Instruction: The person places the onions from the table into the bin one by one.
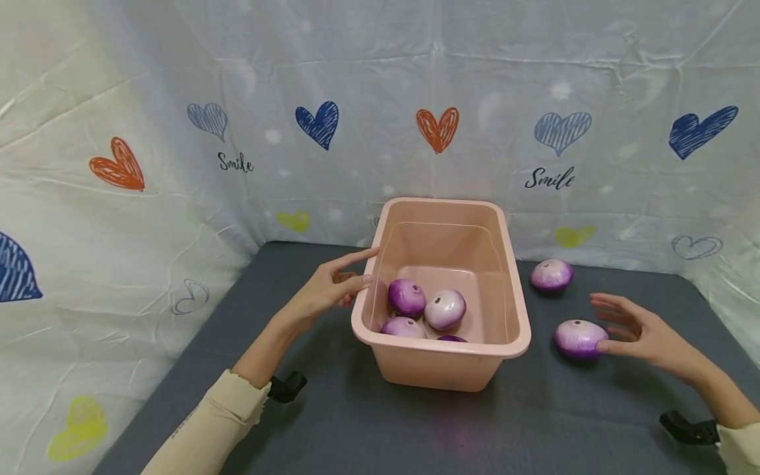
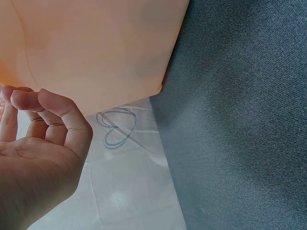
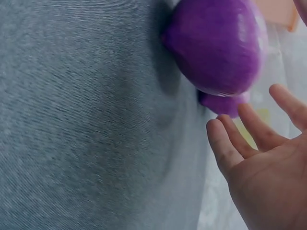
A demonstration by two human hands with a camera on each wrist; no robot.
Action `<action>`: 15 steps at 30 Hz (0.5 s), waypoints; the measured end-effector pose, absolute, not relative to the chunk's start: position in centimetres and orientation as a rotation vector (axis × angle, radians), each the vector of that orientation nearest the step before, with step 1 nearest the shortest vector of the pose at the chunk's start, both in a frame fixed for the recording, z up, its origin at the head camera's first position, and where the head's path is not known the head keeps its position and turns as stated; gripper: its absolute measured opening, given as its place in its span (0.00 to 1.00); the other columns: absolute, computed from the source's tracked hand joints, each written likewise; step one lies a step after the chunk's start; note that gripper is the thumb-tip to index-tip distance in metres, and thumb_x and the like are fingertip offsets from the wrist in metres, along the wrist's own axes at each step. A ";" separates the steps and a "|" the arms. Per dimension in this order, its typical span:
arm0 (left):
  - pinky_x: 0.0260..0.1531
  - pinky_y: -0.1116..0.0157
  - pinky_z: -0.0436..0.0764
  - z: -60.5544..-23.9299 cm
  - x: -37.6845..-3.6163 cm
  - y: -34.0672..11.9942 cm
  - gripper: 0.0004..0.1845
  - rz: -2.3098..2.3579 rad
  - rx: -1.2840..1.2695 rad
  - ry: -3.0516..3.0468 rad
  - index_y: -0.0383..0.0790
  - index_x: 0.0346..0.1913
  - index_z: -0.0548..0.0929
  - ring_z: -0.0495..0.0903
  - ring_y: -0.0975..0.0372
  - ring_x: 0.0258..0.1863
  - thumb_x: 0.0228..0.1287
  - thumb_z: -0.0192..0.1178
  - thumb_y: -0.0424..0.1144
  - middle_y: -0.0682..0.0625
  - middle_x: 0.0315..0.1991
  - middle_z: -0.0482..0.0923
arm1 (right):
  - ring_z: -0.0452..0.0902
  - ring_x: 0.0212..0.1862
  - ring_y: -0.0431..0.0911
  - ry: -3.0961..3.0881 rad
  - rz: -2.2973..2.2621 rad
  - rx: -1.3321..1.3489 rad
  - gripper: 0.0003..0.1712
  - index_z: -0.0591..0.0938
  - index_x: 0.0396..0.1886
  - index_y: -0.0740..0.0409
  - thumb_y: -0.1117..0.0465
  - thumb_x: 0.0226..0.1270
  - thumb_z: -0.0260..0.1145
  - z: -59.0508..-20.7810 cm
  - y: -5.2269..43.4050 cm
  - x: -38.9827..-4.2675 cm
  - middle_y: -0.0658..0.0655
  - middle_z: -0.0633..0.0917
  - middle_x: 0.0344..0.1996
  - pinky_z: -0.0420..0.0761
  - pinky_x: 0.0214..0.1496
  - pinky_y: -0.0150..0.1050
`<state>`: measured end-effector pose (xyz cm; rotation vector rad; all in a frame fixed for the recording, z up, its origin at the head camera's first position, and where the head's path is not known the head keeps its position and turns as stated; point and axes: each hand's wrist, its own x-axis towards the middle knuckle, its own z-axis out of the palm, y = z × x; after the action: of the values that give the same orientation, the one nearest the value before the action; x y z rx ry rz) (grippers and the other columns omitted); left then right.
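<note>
A pink plastic bin [image 1: 451, 371] stands in the middle of the table with several purple onions inside, one of them a pale onion [image 1: 445, 309]. My left hand [image 1: 325, 289] is at the bin's left rim, its index finger and thumb touching the edge. In the left wrist view the other fingers of this hand [image 2: 48, 148] curl loosely beside the bin's wall [image 2: 105, 48]. My right hand [image 1: 644, 330] is spread at the right side of an onion [image 1: 580, 339] on the table, thumb close to its skin. Whether it touches cannot be told.
Another onion [image 1: 551, 274] lies farther back, right of the bin. A dark grey cloth [image 1: 415, 435] covers the table. Behind and to the left hangs a pale curtain [image 1: 380, 86] printed with hearts. Each wrist wears a black strap mount.
</note>
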<state>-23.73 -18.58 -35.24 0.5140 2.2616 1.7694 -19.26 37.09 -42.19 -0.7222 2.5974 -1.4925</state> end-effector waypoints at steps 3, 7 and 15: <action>0.27 0.64 0.66 -35.3 -23.8 -18.6 0.29 1.771 0.516 2.261 0.62 0.73 0.73 0.65 0.59 0.23 0.72 0.65 0.46 0.47 0.24 0.69 | 0.68 0.64 0.31 2.616 -1.454 -0.712 0.43 0.63 0.76 0.65 0.70 0.65 0.72 -42.6 36.7 -19.4 0.45 0.70 0.67 0.72 0.55 0.25; 0.26 0.65 0.67 -35.3 -23.8 -18.6 0.29 1.763 0.521 2.264 0.62 0.74 0.73 0.66 0.60 0.22 0.72 0.65 0.46 0.47 0.22 0.68 | 0.70 0.62 0.32 2.648 -1.412 -0.703 0.42 0.65 0.73 0.69 0.68 0.63 0.75 -43.0 36.2 -19.6 0.62 0.72 0.67 0.71 0.54 0.25; 0.26 0.65 0.67 -35.3 -23.9 -18.7 0.29 1.772 0.542 2.261 0.59 0.74 0.72 0.66 0.60 0.21 0.73 0.64 0.44 0.48 0.20 0.67 | 0.78 0.51 0.37 2.695 -1.321 -0.672 0.34 0.75 0.67 0.66 0.63 0.64 0.76 -43.4 35.3 -20.1 0.65 0.78 0.59 0.78 0.47 0.30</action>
<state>-23.89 -18.67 -35.35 0.5420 2.2608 1.7716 -20.07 35.33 -43.42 -0.6724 2.6952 -1.3206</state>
